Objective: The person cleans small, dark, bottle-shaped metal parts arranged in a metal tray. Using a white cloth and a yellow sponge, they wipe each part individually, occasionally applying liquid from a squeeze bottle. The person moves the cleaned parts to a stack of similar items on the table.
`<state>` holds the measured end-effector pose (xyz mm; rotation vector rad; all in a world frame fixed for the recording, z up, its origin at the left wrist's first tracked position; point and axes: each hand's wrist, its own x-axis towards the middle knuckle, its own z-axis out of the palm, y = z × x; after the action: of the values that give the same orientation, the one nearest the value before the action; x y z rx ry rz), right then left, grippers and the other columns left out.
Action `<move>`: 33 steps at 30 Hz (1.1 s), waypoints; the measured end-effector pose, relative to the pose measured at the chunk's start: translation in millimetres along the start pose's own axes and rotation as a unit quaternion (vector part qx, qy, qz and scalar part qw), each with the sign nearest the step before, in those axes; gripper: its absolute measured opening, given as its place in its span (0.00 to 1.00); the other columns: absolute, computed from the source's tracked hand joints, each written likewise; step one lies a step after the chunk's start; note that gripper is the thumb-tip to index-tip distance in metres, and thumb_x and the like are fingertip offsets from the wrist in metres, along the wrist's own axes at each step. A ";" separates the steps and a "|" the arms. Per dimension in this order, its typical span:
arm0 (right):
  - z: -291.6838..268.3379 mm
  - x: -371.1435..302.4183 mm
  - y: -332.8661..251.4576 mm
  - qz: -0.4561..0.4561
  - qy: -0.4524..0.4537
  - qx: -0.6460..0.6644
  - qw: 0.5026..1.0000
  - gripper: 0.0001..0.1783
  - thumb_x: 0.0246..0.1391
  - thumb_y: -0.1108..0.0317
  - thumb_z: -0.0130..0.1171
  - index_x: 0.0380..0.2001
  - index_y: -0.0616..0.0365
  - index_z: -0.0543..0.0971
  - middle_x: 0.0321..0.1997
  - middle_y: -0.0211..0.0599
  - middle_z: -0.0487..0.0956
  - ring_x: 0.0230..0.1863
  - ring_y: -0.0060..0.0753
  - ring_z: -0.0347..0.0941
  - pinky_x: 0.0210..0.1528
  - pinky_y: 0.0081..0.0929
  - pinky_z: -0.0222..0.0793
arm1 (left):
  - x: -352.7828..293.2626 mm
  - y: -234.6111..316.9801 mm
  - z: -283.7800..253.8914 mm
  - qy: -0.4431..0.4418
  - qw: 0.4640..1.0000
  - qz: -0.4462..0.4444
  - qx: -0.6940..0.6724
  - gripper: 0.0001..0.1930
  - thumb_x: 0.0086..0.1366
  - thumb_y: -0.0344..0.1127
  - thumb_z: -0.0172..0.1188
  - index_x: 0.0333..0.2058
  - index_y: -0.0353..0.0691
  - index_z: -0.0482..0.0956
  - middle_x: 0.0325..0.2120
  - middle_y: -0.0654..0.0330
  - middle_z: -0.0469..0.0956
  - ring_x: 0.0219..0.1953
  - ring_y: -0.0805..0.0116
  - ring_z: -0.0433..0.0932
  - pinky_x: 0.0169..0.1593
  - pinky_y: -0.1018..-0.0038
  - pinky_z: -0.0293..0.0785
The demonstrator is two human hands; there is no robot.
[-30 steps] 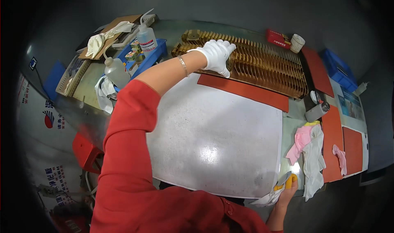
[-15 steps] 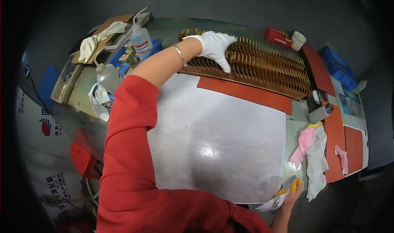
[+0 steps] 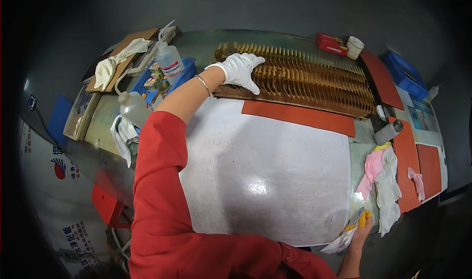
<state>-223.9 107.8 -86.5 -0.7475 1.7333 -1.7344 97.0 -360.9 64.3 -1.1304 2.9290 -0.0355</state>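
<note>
My left hand (image 3: 241, 71), in a white glove, reaches over the left part of a long brown slotted rack (image 3: 314, 82). Its thumb and fingers are spread apart among the upright slats, and nothing shows between them. At the lower right, my right hand (image 3: 362, 229) has yellow covers on its fingertips. Its fingers are closed on a white cloth (image 3: 339, 242), beside which a flat grey piece (image 3: 357, 215) sticks up; its kind is unclear. A white sheet (image 3: 265, 180) lies on the table between the hands.
At left stand two squeeze bottles (image 3: 169, 60), a blue bin (image 3: 186, 65) and trays (image 3: 81, 112). An orange-red mat strip (image 3: 300, 117) borders the rack. To the right are a grey bottle (image 3: 388, 132), pink and white gloves (image 3: 387, 180), red mats (image 3: 407, 166) and a blue basket (image 3: 405, 77).
My left hand has moved left along the rack, its fingers still spread. My right hand keeps its hold on the cloth near the table's edge. The whole view has shifted slightly.
</note>
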 end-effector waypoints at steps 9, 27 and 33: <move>5.6 -1.1 -5.8 0.032 0.006 0.021 0.999 0.07 0.57 0.66 0.50 0.33 0.60 0.70 0.25 0.24 0.69 0.22 0.15 0.63 0.23 0.13 0.60 | 17.0 30.9 -2.2 -0.042 0.999 -0.010 -0.024 0.55 0.36 0.63 0.66 0.59 0.37 0.53 0.54 0.47 0.61 0.54 0.51 0.64 0.56 0.67 0.62; 2.3 -7.6 -5.6 0.049 0.022 0.001 0.999 0.08 0.56 0.68 0.50 0.36 0.60 0.69 0.27 0.25 0.69 0.23 0.15 0.63 0.23 0.14 0.60 | 21.5 41.3 0.0 0.027 0.986 -0.005 -0.166 0.45 0.41 0.49 0.70 0.56 0.35 0.60 0.54 0.47 0.63 0.56 0.53 0.62 0.58 0.69 0.60; 13.7 0.1 -17.6 0.057 0.022 -0.008 0.998 0.07 0.55 0.68 0.50 0.34 0.60 0.71 0.25 0.24 0.69 0.22 0.14 0.63 0.22 0.13 0.59 | -31.8 88.5 -16.8 0.180 0.958 0.020 -0.224 0.48 0.39 0.50 0.70 0.56 0.32 0.58 0.50 0.44 0.66 0.55 0.54 0.64 0.58 0.68 0.60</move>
<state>-214.1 98.4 -68.9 -0.6100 1.7848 -1.6741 61.0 -273.7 79.0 -1.2204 3.3946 0.5005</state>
